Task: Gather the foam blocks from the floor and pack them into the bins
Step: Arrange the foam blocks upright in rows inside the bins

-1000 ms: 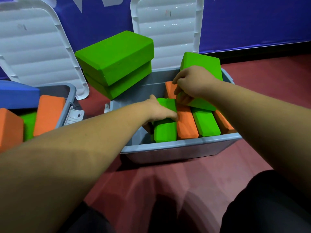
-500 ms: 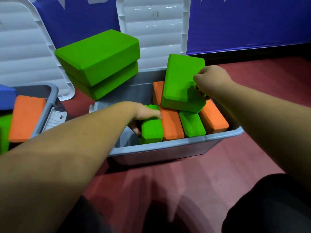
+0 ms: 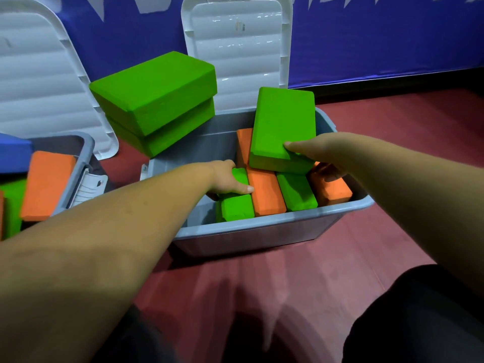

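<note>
- Holding the middle of the floor, the grey bin stands open with its white lid propped up behind it. Four blocks stand on edge in a row along the bin's near wall.
- Perched on the bin's rear left corner, the stacked green blocks are not yet packed.
- A second ago the flat green block stood tilted up at the bin's rear right. Now it lies almost level across the far ends of the row. A second layer seems to be starting, so the bottom of this bin looks nearly filled.
- Over the bin's right side, the right hand has slid from that block's upper edge to its near right corner. It clamps the corner with the thumb on top and the fingers tucked beneath.
- At the left end of the row stands the end green block, beside an orange block. The left hand still wraps its top, steadying it.
</note>
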The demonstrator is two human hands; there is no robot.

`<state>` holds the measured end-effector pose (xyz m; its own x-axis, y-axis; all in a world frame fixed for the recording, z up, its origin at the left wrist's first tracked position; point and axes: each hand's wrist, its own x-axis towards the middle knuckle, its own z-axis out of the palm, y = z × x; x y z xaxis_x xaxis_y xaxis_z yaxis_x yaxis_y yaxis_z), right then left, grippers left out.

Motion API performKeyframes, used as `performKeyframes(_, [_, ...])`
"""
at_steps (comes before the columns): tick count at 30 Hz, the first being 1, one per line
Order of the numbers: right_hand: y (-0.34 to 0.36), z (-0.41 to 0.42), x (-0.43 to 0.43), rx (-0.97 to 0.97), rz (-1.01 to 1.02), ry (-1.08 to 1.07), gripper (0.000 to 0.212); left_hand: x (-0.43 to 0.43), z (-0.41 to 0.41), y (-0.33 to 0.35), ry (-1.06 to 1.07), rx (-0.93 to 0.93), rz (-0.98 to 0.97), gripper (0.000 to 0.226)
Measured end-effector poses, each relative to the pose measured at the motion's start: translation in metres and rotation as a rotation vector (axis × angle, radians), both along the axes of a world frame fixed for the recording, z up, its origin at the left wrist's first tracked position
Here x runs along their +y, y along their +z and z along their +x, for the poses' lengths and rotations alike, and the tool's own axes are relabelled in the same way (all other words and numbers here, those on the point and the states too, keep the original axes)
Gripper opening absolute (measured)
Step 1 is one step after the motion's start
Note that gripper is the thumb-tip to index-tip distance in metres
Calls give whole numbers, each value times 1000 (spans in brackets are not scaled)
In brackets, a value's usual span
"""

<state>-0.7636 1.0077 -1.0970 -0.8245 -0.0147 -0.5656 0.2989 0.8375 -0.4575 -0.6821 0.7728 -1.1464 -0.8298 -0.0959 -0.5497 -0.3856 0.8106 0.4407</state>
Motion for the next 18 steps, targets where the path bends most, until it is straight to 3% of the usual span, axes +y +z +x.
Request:
performKeyframes(4, [0,-1,2,37,-120,-2,63,-1,-2,4,124,68,26,132])
performKeyframes(7, [2,-1,-1,75,-212,-33,50,3,-3,8,14,207,-203,141])
performKeyframes(10, [7,2,-8,135,-308,-41,46,8,-3,12,-35,218,-269,126])
performKeyframes(14, [24,3,-17,275,-539,-180,36,1,-4,23,117,180,-110,104])
performKeyframes(18, [37,-3,-16,419,-664,-301,42,-11,-5,25,233,180,8,56])
